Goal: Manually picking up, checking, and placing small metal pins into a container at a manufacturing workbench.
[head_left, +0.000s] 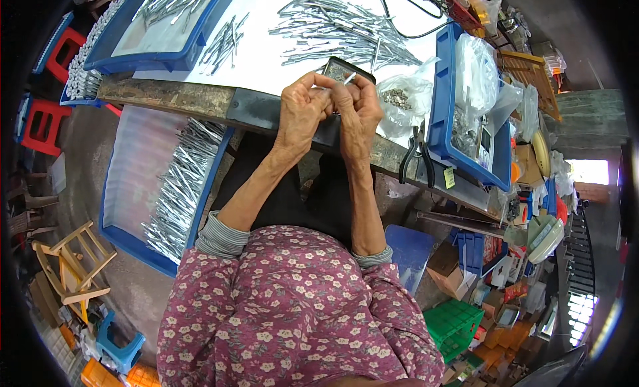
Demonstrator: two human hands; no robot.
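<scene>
The left hand (pixel 303 114) and right hand (pixel 360 115) hold a pale stick (pixel 349 79) near a dark-rimmed tray (pixel 354 66); grey sticks (pixel 333 34) lie heaped on the surface (pixel 258 62); pliers (pixel 407 162) rest by a blue tray (pixel 442 101).

Gap between rod piles (pixel 339 29); pliers (pixel 418 139), tray (pixel 439 87) block right.

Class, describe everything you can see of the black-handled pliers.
The pliers have two curved black handles, spread apart, and a dark, metallic-looking head. They rest at the front edge of the bench, head pointing inward, handle ends overhanging. The blue tray stands just right of them; whether the two touch is unclear.
</scene>
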